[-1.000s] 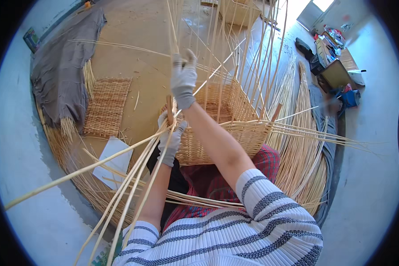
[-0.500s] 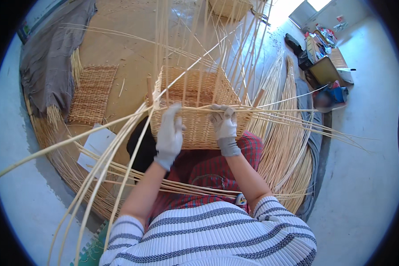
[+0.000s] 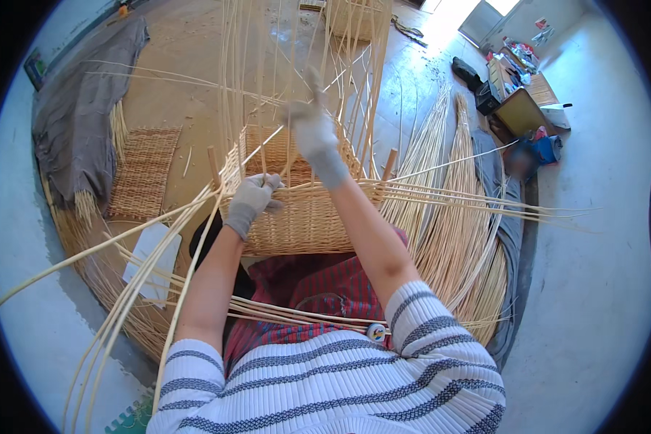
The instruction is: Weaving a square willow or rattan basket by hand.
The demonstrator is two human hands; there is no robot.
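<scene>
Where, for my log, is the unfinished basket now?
In the head view, the basket is just left of centre, beyond the red plaid cloth, with the left hand at its rim.

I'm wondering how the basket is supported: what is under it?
Red plaid cloth shows just below the wicker basket on its near side. The underside and whatever touches it are hidden by the basket's own wall.

A partly woven, straw-coloured rectangular basket [image 3: 304,226] stands open-topped at the lap [image 3: 307,289], slender upright stakes [image 3: 374,87] rising from its walls, long pale rods [image 3: 141,278] fanning from its near left corner.
</scene>
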